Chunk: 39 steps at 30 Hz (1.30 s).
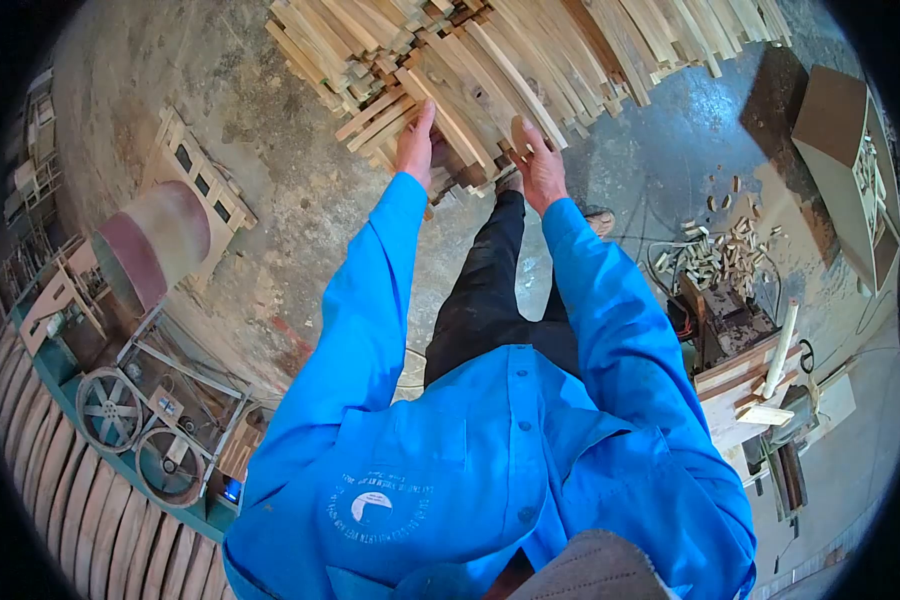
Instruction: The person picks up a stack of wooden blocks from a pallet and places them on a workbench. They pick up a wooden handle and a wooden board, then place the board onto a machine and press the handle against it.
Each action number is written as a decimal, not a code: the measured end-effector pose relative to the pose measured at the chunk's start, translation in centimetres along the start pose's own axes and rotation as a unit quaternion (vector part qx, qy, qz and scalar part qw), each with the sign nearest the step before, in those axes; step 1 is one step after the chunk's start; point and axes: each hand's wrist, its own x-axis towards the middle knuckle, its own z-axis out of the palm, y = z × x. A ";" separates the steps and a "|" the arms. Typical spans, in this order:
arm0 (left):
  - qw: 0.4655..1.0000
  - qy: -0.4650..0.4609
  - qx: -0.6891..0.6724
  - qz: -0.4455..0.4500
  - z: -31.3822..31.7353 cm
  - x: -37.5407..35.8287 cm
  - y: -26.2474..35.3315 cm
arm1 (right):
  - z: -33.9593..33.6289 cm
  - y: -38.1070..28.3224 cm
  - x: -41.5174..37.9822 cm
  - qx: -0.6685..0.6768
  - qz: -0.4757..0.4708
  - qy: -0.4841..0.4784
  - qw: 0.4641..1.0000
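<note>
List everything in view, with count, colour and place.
Wood strips: many, light brown, piled in front of the person
Offcuts: many, pale, heaped on the floor at right
Cabinet: one, beige-brown, upper right
Tube: one, whitish, right
Curved sheet: one, maroon and tan, left
Spoked wheels: two, grey, lower left
Slats: many, brown, rowed at lower left
Floor: one, grey, underneath
Cap: one, greyish, bottom
Shirt: one, blue, on the person
Trousers: one pair, black, on the legs
Left hand: one, bare, on the strips
Right hand: one, bare, on the strips
</note>
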 end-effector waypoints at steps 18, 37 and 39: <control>0.999 -0.027 0.020 -0.022 -3.3 2.4 -1.9 | -1.5 1.6 -1.3 -0.097 -0.021 0.006 0.995; 0.999 -0.022 0.032 -0.035 -2.6 2.9 -2.8 | -0.8 1.2 0.1 -0.142 -0.038 -0.023 0.989; 0.999 -0.025 0.027 -0.035 -2.6 2.9 -2.8 | -1.0 1.2 0.1 -0.158 -0.043 -0.062 0.985</control>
